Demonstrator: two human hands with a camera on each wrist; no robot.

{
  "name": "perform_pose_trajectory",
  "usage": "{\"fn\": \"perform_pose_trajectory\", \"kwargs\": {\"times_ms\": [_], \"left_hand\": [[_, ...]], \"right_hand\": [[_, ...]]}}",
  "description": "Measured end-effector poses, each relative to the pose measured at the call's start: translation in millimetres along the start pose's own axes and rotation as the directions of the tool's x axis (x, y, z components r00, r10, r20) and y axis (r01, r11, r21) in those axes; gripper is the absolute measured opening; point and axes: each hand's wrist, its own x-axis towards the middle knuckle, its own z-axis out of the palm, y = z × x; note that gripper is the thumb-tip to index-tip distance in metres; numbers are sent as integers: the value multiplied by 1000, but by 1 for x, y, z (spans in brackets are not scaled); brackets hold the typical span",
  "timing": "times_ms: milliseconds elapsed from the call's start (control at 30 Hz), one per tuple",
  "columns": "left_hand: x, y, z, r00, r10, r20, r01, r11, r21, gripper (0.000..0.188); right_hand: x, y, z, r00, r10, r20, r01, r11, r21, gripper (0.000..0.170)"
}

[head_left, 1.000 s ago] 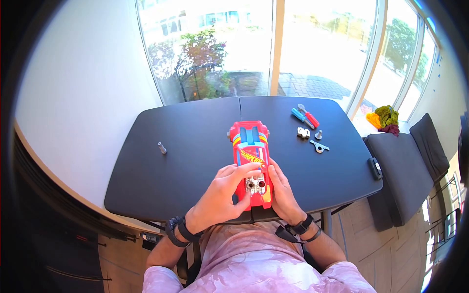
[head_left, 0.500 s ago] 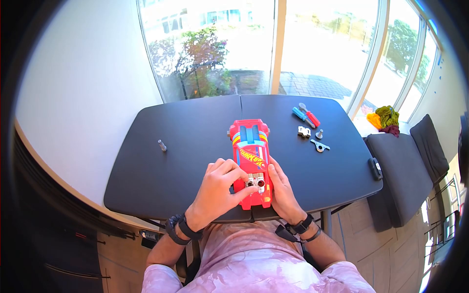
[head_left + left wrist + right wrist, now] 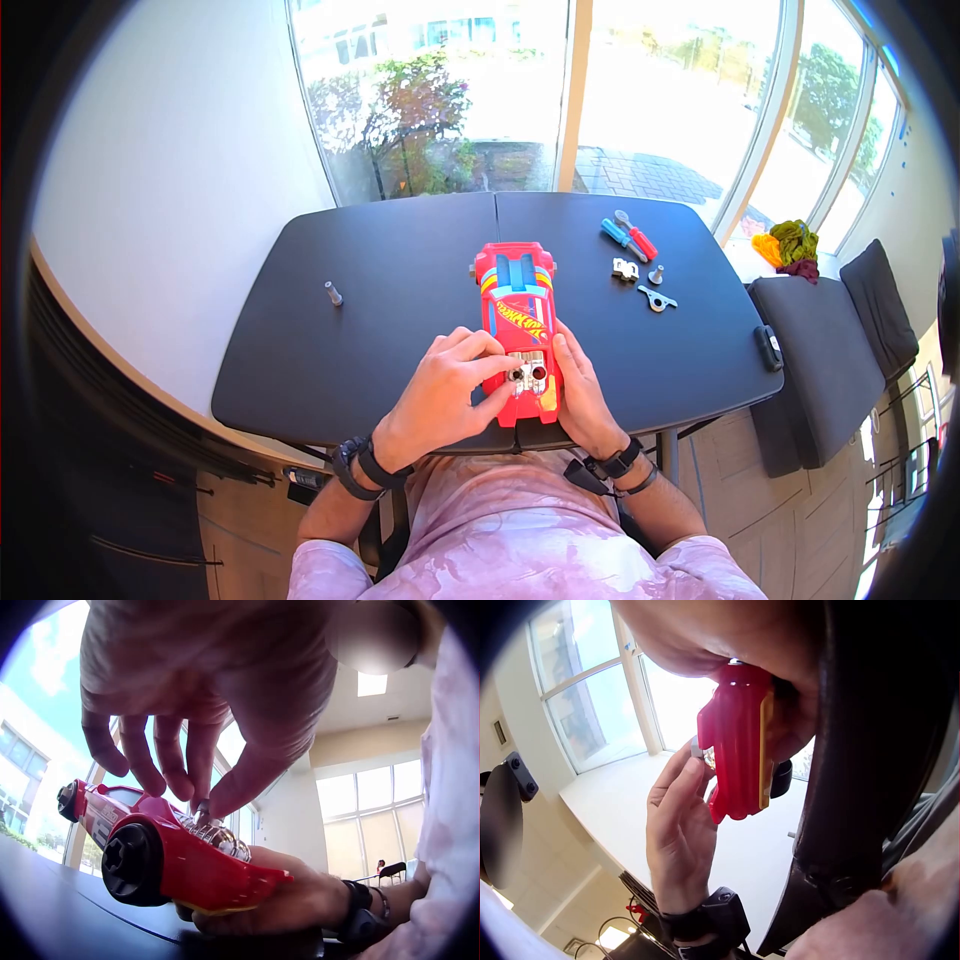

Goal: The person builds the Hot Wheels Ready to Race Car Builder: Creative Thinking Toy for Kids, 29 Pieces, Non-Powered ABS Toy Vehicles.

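Note:
A red toy car with a silver engine points away from me, over the near edge of the black table. My right hand grips its rear right side, with the fingers beneath it in the left wrist view. From the left, my left hand reaches over the engine. Its thumb and forefinger pinch a small grey peg that stands at the top of the engine. The other fingers of that hand curve above the car's side. The peg's lower end is hidden.
At the back right of the table lie a blue-handled screwdriver, a red-handled tool, a silver block, another grey peg and a grey winged part. One grey peg stands at the left.
The left hand's fingers have drawn back from across the car and curled in at the left side of the engine. The right hand keeps its grip on the car.

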Motion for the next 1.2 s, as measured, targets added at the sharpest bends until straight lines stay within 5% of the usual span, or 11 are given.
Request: {"fn": "perform_pose_trajectory", "kwargs": {"times_ms": [133,333,533,833,933,1033,1133,1200], "left_hand": [[7,16,-9,995,-96,18,96,995,37,31],[3,2,7,999,6,35,-4,999,-45,29],[3,11,-4,997,-82,6,82,994,78,32],[1,-1,2,1000,-13,-2,13,1000,-2,31],[9,-2,-13,994,26,104,-23,999,-26,30],[22,-5,-36,999,-2,42,4,999,-35,27],[31,-43,-66,1000,12,-1,-12,978,210,24],[32,-79,-90,989,-109,96,61,909,413,24]], "right_hand": [[1,-2,0,1000,-2,21,2,1000,-5,57],[1,-2,0,999,-14,32,16,999,-41,58],[-3,-8,7,999,5,53,-5,1000,9,59],[-1,-5,5,999,-5,33,5,1000,2,59],[-1,-4,2,1000,11,29,-11,1000,6,59],[-2,-7,4,1000,10,24,-10,1000,8,59],[-5,-5,7,1000,12,11,-12,1000,15,59],[-5,-7,8,1000,19,3,-19,1000,18,59]]}}
